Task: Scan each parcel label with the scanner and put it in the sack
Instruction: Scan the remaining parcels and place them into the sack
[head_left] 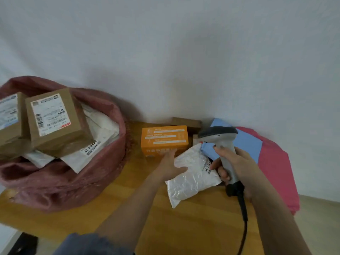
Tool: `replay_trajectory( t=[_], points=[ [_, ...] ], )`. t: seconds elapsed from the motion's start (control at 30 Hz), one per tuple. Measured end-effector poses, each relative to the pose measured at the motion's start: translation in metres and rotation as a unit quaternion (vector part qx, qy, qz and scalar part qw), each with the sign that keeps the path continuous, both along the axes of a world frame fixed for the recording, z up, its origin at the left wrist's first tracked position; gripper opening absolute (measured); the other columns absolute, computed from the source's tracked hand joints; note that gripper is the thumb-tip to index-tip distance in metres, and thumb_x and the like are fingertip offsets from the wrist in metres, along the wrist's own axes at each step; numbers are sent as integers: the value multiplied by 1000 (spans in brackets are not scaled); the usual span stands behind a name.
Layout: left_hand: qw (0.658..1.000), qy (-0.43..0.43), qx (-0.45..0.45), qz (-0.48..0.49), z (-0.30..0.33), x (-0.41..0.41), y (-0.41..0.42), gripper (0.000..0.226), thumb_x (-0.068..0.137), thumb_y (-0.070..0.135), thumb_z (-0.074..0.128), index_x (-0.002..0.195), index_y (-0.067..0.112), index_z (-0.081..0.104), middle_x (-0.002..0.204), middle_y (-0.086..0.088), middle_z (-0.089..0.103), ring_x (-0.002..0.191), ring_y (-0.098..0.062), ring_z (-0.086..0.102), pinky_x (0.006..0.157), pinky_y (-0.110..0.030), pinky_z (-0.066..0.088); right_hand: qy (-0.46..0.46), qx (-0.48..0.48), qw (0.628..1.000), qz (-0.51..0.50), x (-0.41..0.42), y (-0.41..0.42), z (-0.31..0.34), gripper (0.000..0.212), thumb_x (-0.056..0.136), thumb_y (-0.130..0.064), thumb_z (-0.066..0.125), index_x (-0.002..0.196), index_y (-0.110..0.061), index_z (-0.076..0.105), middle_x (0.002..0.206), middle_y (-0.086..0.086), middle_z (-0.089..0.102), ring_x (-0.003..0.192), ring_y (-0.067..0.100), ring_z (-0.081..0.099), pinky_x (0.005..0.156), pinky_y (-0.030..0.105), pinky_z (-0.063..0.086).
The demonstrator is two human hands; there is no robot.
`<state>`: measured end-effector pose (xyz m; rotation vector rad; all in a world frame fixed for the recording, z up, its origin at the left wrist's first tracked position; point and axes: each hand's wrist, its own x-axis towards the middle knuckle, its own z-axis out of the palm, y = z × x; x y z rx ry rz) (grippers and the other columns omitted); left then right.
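Scanner [223,144] gripped in our right hand [237,168], our left hand [170,167] pinches the white parcel [191,173], label upward for scanning, sack [60,173] nearby.

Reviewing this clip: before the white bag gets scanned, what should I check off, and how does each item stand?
1. Grey handheld scanner gripped by right hand: ok.
2. Left hand holding white crinkled plastic mailer: ok.
3. Mailer's printed label facing up: ok, though the right thumb partly covers it.
4. Scanner head aimed at label: not ok, it points toward the wall.
5. Label already scanned: cannot tell.
6. Red woven sack open with room: ok, though cardboard boxes pile high.
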<state>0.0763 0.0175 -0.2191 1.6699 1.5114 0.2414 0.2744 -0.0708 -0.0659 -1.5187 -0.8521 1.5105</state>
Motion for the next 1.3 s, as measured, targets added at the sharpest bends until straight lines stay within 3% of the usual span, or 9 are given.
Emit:
replay_trajectory(
  t=[0.23,0.3,0.4,0.6,0.83,0.97,1.03,1.17,1.3],
  points=[
    [986,165,-28,-25,-59,14,9,133,61,47,87,154,24,-5,162,-1,7,149,-28,10,117,-55,18,-21,-21,1000,-8,33,-9,-43,31,93,-37,60,104,-8,59,74,13,71,44,12,48,41,21,39],
    [983,176,-44,-10,-70,10,3,135,55,49,89,154,26,-1,159,-3,17,146,-31,17,116,-55,20,-11,-26,999,-19,39,-9,-48,30,93,-36,61,106,-8,59,76,14,71,46,14,48,41,22,39],
    [985,164,-52,28,-76,3,-7,122,50,49,91,148,19,24,150,-3,35,137,-27,33,108,-44,36,-2,-23,999,-27,43,-7,-50,27,94,-32,59,108,-9,57,75,15,70,47,15,47,42,23,39],
    [979,5,-155,134,-55,-33,-14,96,56,22,93,139,16,46,133,-2,55,119,-23,54,92,-38,50,12,-12,1000,-6,30,4,-34,29,95,-31,58,104,-4,58,62,9,66,42,12,46,40,21,38],
    [981,-20,-113,159,-4,-79,-5,62,60,6,82,118,17,62,99,8,63,89,-13,62,65,-27,51,38,2,999,25,-7,18,-20,26,93,-32,61,106,-10,58,71,12,70,43,11,48,39,21,39],
    [976,-85,-114,168,24,-88,-2,51,58,7,81,104,26,66,99,6,70,94,-19,67,76,-34,57,51,15,998,24,-25,23,-15,27,92,-32,62,107,-9,58,72,13,70,43,12,48,38,21,39],
    [963,-137,-138,189,38,-89,-1,51,59,9,83,106,22,68,101,-1,73,93,-25,70,81,-42,58,61,23,998,-7,-33,25,-12,26,92,-32,63,105,-11,59,74,14,71,43,13,48,38,22,40],
    [884,-345,-248,195,66,-89,4,56,70,10,81,122,3,62,115,-17,69,105,-37,67,89,-54,54,93,79,987,-110,-43,28,-1,15,91,-23,64,101,-12,61,79,10,73,47,11,49,44,24,42],
    [842,-463,-244,130,97,-90,14,65,77,22,78,133,0,53,132,-19,59,121,-38,57,95,-52,49,86,137,970,-183,-49,32,18,5,88,-13,65,91,-12,61,75,7,73,42,7,49,49,26,48]
  ],
)
